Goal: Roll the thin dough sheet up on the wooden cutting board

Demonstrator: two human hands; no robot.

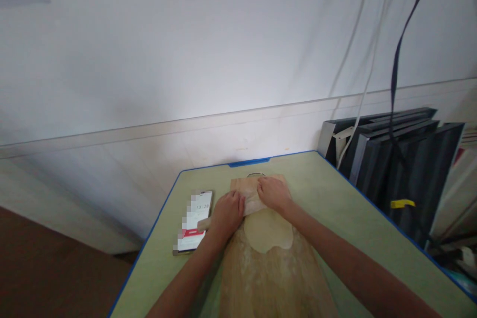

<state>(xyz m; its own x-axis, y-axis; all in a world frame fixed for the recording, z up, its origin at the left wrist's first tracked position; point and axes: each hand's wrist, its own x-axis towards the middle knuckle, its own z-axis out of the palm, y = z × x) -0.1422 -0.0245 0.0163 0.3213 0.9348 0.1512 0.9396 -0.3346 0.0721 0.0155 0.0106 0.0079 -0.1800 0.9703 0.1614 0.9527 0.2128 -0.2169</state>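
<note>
A wooden rolling pin [255, 205] lies slantwise across the far part of a wooden board [270, 288]. My left hand [228, 211] is closed over its left part, and the pin's left end sticks out past the wrist. Curled at the other end is my right hand [274, 193], which hides that end of the pin. A thin, flat sheet of pale dough [269, 232] with an uneven edge spreads on the board on the near side of the pin. Some of the board's surface looks dusted with white.
On the light green table [320, 184], a phone [194, 223] lies left of the board, close to the pin's left end. Behind is a white wall [186, 59]. Dark flat panels [395, 169] lean at the right, and a black strap [397, 59] hangs before them.
</note>
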